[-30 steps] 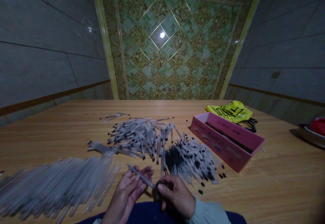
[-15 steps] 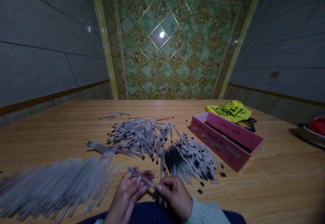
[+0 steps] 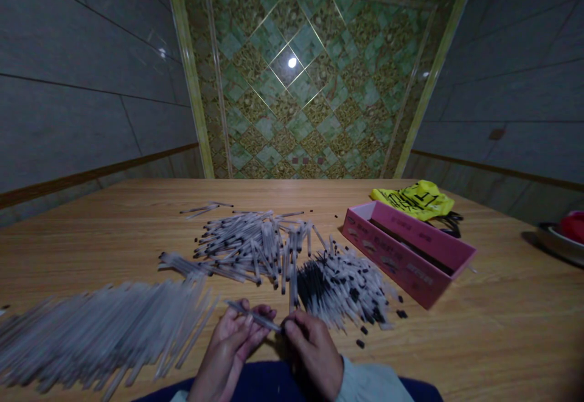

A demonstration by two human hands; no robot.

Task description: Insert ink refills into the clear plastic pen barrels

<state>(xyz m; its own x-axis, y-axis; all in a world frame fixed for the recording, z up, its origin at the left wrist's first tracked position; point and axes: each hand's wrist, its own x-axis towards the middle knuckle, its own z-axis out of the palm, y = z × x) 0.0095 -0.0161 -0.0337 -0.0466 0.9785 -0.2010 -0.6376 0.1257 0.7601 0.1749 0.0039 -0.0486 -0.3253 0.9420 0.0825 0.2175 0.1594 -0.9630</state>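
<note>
wooden table | pen tubes in heaps | pink box | yellow bag

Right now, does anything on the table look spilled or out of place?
Yes, slightly. Small black caps lie loose on the table between the right pile and the pink box. A few tubes lie apart behind the middle pile. The left hand and right hand hold one tube. Nothing looks broken.

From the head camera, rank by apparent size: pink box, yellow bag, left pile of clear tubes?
1. left pile of clear tubes (closest to the camera, which inflates it)
2. pink box
3. yellow bag
</note>
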